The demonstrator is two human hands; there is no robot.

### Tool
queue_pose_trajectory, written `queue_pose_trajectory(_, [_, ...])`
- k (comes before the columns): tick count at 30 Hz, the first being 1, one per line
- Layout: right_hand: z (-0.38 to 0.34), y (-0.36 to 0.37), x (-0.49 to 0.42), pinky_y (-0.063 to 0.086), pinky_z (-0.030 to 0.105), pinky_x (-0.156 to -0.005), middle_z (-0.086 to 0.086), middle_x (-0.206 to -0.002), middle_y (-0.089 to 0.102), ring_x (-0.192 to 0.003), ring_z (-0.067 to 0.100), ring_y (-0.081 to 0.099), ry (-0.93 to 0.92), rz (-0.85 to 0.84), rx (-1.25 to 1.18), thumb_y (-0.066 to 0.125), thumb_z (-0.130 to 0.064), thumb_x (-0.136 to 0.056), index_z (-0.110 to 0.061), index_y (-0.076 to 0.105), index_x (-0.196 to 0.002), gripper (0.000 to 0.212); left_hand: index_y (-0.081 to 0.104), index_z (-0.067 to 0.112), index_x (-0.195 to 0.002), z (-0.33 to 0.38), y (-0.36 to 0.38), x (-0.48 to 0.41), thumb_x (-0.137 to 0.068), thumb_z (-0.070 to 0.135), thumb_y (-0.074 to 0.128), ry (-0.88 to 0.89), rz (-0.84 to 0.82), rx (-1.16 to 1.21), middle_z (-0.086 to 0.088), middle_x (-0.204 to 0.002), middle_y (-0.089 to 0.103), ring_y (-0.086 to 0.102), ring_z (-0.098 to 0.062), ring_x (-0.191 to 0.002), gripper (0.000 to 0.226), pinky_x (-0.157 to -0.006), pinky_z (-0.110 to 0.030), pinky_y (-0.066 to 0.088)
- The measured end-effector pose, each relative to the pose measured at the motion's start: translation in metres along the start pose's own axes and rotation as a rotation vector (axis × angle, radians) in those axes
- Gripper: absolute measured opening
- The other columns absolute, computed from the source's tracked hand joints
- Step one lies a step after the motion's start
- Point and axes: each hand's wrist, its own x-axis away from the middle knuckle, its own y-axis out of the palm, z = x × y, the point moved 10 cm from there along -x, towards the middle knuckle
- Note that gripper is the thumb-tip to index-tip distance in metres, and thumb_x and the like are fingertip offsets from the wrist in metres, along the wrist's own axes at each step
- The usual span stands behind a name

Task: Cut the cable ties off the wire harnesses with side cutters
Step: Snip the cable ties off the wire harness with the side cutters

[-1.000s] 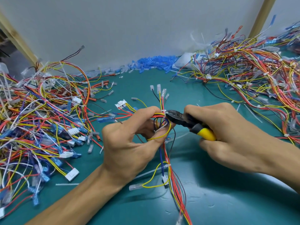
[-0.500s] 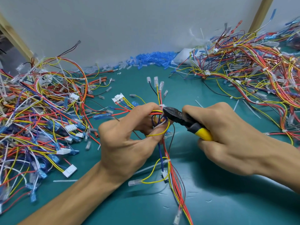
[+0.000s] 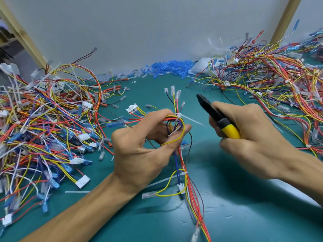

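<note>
My left hand (image 3: pixel 139 147) grips a wire harness (image 3: pixel 185 173) of red, yellow and blue wires at mid-table. A white cable tie (image 3: pixel 178 116) sits on the bundle just above my fingers, its tail sticking out to the right. My right hand (image 3: pixel 253 137) holds the side cutters (image 3: pixel 218 117) by their black and yellow handles. Their dark jaws point up and left, a short gap to the right of the tie and clear of the wires. A second white tie (image 3: pixel 183 173) wraps the bundle lower down.
A large heap of loose harnesses (image 3: pixel 43 123) covers the left of the green mat (image 3: pixel 236 215). Another heap (image 3: pixel 279 84) fills the right rear. Blue terminal sleeves (image 3: pixel 167 68) lie along the back wall. Cut tie pieces lie on the mat near my left wrist.
My right hand has pulled the cutters away from the bundle, up and to the right. The tie's head and tail now show above my left fingers.
</note>
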Motion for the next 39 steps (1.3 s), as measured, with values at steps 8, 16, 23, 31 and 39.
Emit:
queue_pose_trajectory(8, [0.018, -0.008, -0.002, 0.029, 0.035, -0.053, 0.007, -0.063, 0.046, -0.061, 0.022, 0.034, 0.083, 0.052, 0.042, 0.057, -0.011, -0.063, -0.014, 0.053, -0.076, 0.013, 0.058, 0.003, -0.110, -0.026, 0.014, 0.001, -0.092, 0.009, 0.071, -0.418, -0.070, 0.306, -0.014, -0.086, 0.075, 0.076, -0.029, -0.066, 0.023, -0.064, -0.042, 0.061])
queue_pose_trajectory(16, [0.015, -0.010, -0.004, 0.041, 0.046, -0.056, -0.006, -0.066, 0.044, -0.066, 0.027, 0.039, 0.032, 0.042, 0.274, 0.050, -0.023, -0.074, -0.026, 0.044, -0.080, 0.009, 0.057, -0.003, -0.119, -0.053, 0.020, 0.006, -0.086, 0.009, 0.063, -0.590, -0.050, 0.663, -0.028, -0.101, 0.071, 0.074, -0.040, -0.078, 0.035, -0.067, -0.035, 0.058])
queue_pose_trajectory(23, [0.004, -0.003, -0.005, 0.048, 0.046, -0.068, 0.000, -0.088, 0.059, -0.082, 0.033, 0.052, -0.122, -0.068, 0.665, 0.045, -0.026, -0.075, -0.017, 0.067, -0.104, 0.037, 0.060, -0.003, -0.124, -0.052, 0.033, 0.011, -0.086, 0.014, 0.063, -0.636, -0.167, 0.754, -0.019, -0.102, 0.075, 0.074, -0.036, -0.077, 0.041, -0.067, -0.034, 0.059])
queue_pose_trajectory(31, [-0.018, -0.003, 0.002, 0.043, 0.045, -0.066, 0.005, -0.087, 0.055, -0.082, 0.033, 0.050, -0.357, 0.085, 0.823, 0.051, -0.006, -0.073, -0.014, 0.067, -0.101, 0.033, 0.059, -0.008, -0.126, -0.049, 0.039, 0.012, -0.086, 0.013, 0.063, -0.636, -0.222, 0.749, -0.022, -0.102, 0.074, 0.073, -0.036, -0.071, 0.045, -0.065, -0.037, 0.057])
queue_pose_trajectory(39, [-0.017, -0.005, 0.002, 0.042, 0.045, -0.066, 0.005, -0.085, 0.055, -0.079, 0.033, 0.049, -0.348, 0.077, 0.839, 0.058, 0.000, -0.068, -0.013, 0.067, -0.099, 0.035, 0.065, -0.001, -0.124, -0.051, 0.039, 0.016, -0.087, 0.015, 0.065, -0.689, -0.241, 0.753, -0.025, -0.101, 0.072, 0.073, -0.044, -0.071, 0.041, -0.063, -0.036, 0.057])
